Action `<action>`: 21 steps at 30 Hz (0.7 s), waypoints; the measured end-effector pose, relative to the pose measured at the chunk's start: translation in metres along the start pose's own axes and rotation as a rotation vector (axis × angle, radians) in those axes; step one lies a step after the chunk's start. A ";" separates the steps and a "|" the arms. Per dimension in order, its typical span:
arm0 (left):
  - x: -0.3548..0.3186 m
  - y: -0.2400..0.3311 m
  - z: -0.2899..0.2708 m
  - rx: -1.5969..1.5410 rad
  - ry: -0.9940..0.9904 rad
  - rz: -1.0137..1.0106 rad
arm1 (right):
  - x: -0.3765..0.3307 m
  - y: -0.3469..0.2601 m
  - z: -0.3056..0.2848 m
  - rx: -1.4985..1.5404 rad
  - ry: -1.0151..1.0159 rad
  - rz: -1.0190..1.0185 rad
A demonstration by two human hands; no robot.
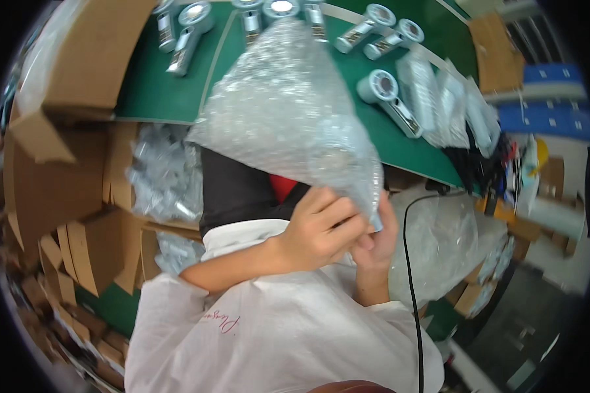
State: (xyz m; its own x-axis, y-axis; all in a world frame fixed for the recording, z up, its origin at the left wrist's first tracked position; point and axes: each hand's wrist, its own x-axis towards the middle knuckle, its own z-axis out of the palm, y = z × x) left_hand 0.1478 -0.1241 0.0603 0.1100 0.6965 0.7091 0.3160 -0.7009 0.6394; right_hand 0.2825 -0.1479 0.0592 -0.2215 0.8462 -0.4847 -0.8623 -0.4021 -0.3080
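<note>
My left hand (328, 224) and my right hand (381, 232) are close together in front of my chest. Both are closed on the lower right corner of a large clear bubble wrap sheet or bag (282, 105). Through the plastic near my hands shows a blurred, pale, round-headed thing (337, 157); its exact kind is hidden. The wrap spreads up and left over the table edge. Past it, several silver handheld devices with round pale heads (189, 39) lie on the green table (157, 92). One such device (390, 101) lies right of the wrap.
Bubble-wrapped pieces (442, 98) lie at the table's right side. An open cardboard box (92, 59) stands at left, with a bag of clear plastic-wrapped pieces (167, 173) below it. A black cable (410, 275) hangs at my right, before a large clear plastic bag (446, 229).
</note>
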 end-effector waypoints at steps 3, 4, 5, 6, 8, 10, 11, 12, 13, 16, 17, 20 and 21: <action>0.001 -0.004 -0.005 -0.065 -0.091 -0.064 | -0.002 0.001 -0.015 -0.069 -0.320 -0.051; 0.001 -0.006 -0.006 -0.088 -0.110 -0.046 | -0.003 -0.002 -0.015 -0.061 -0.315 -0.085; 0.002 -0.007 -0.008 -0.123 -0.132 -0.075 | -0.006 -0.006 -0.014 -0.136 -0.290 -0.109; 0.001 -0.007 -0.009 -0.153 -0.152 -0.108 | -0.010 -0.012 -0.012 -0.212 -0.262 -0.127; 0.002 -0.008 -0.010 -0.210 -0.192 -0.176 | -0.018 -0.023 -0.008 -0.363 -0.201 -0.157; 0.016 -0.006 -0.014 -0.247 -0.199 -0.165 | -0.022 -0.032 -0.006 -0.497 -0.222 -0.274; 0.024 -0.003 -0.016 -0.270 -0.189 -0.169 | -0.025 -0.036 -0.006 -0.642 -0.247 -0.366; 0.032 0.001 -0.018 -0.293 -0.178 -0.173 | -0.027 -0.041 -0.006 -0.788 -0.269 -0.458; 0.037 0.003 -0.019 -0.316 -0.168 -0.177 | -0.030 -0.046 -0.006 -0.935 -0.287 -0.548; 0.050 0.008 -0.017 -0.425 -0.138 -0.208 | -0.039 -0.078 0.006 -1.074 -0.430 -0.600; 0.052 0.009 -0.017 -0.473 -0.118 -0.231 | -0.042 -0.088 0.010 -1.147 -0.506 -0.614; 0.054 0.012 -0.013 -0.536 -0.116 -0.253 | -0.037 -0.097 0.011 -0.918 -0.239 -0.553; 0.053 0.014 -0.013 -0.548 -0.125 -0.260 | -0.021 -0.104 0.012 -0.768 -0.123 -0.652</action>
State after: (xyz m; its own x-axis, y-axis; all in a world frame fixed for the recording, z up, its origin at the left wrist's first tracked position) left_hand 0.1458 -0.0992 0.1102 0.2147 0.8446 0.4905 -0.1793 -0.4596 0.8698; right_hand 0.3713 -0.1198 0.1116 0.1049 0.9937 0.0404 -0.3153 0.0717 -0.9463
